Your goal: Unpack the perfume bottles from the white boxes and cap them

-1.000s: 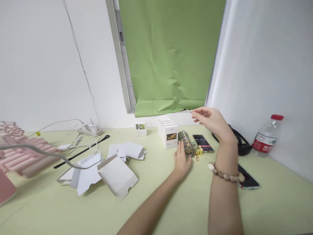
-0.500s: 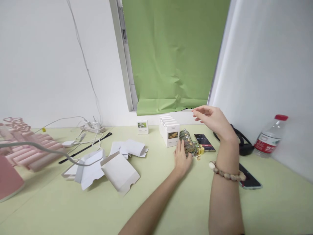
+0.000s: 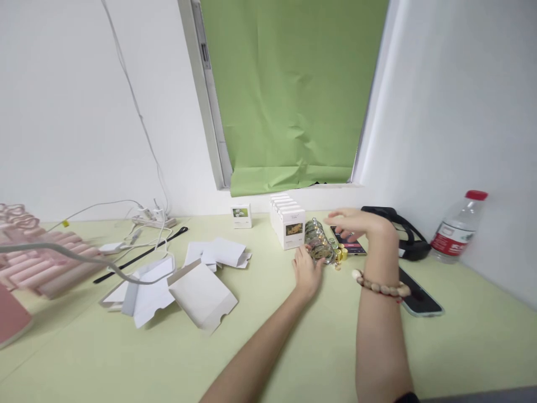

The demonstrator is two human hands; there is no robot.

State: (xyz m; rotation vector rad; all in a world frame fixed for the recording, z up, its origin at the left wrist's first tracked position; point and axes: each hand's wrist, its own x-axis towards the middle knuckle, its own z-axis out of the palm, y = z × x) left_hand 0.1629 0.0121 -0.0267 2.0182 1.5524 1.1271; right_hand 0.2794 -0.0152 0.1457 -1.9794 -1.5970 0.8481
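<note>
Left fingers (image 3: 300, 256) open against shiny round items (image 3: 319, 242); right fingers (image 3: 340, 213) open near phone (image 3: 356, 247).
White boxes (image 3: 293, 238) lined up beside items.

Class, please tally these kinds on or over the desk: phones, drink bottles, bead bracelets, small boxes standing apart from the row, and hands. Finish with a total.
Phones: 2 (lit phone, dark phone)
Drink bottle: 1
Bead bracelet: 1
Lone small box: 1
Hands: 2 (left hand, right hand)
Total: 7
</note>
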